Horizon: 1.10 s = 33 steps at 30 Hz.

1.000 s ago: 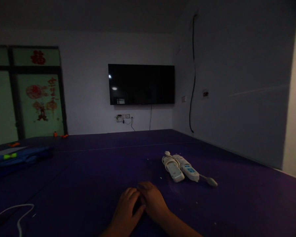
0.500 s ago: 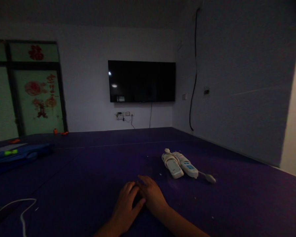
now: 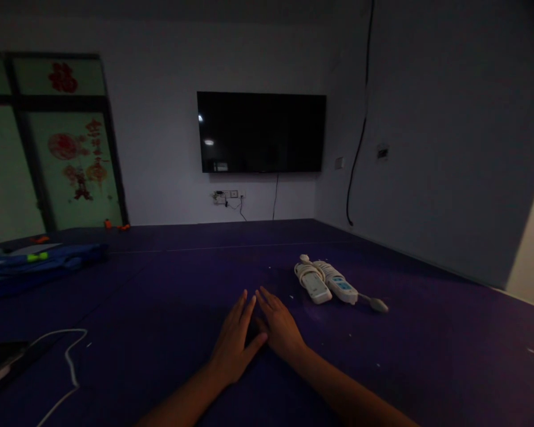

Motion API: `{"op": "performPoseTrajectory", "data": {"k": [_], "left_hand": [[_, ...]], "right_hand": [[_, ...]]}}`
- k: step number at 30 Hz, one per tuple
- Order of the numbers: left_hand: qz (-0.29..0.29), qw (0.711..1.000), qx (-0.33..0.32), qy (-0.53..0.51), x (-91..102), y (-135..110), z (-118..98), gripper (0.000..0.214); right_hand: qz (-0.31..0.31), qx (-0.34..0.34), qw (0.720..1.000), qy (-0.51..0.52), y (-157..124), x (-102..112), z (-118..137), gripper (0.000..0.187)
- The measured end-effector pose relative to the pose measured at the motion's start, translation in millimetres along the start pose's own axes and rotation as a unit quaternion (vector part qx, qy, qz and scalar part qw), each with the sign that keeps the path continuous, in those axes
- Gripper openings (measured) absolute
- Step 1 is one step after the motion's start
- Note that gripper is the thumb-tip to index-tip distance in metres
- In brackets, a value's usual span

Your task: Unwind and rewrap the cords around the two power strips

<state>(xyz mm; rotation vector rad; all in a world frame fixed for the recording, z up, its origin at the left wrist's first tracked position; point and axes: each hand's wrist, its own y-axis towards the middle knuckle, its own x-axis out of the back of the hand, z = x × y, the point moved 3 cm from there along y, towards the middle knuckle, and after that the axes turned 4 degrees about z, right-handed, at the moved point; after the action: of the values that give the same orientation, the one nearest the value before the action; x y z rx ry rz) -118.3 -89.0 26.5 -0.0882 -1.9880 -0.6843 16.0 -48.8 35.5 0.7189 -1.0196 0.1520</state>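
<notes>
My left hand [image 3: 234,342] and my right hand [image 3: 279,326] lie flat side by side on the dark purple mat [image 3: 160,308], fingers stretched forward and thumbs meeting. A small dark gap shows between the thumbs; I cannot make out anything in it. Neither hand holds anything. Two white power strips [image 3: 324,281] with coiled cords lie a short way ahead and to the right of my right hand, a plug end [image 3: 377,305] trailing off to their right.
A black TV [image 3: 260,131] hangs on the far wall above an outlet [image 3: 226,196]. Blue fabric [image 3: 40,264] lies at the left. A white cable [image 3: 69,356] and a dark device [image 3: 2,362] sit near the lower left. A wall runs along the right.
My fingers have uncurled from a bunched, overlapping pose to lie stretched flat. The view has tipped so both forearms show more.
</notes>
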Motion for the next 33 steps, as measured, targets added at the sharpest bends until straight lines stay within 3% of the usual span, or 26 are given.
{"op": "performPoseTrajectory", "data": {"k": [7,19,33], "left_hand": [[0.027,0.999,-0.020,0.002,-1.0,0.7,-1.9,0.071],[0.072,0.997,0.009,-0.012,-4.3,2.0,-0.4,0.071],[0.049,0.998,-0.014,-0.024,-5.8,0.2,1.1,0.069]], "right_hand": [[0.044,0.017,0.999,0.005,-0.9,1.0,5.3,0.062],[0.073,0.013,0.997,0.015,-0.1,-0.9,4.3,0.052],[0.083,0.006,0.996,0.022,-0.1,-0.5,4.6,0.055]]}}
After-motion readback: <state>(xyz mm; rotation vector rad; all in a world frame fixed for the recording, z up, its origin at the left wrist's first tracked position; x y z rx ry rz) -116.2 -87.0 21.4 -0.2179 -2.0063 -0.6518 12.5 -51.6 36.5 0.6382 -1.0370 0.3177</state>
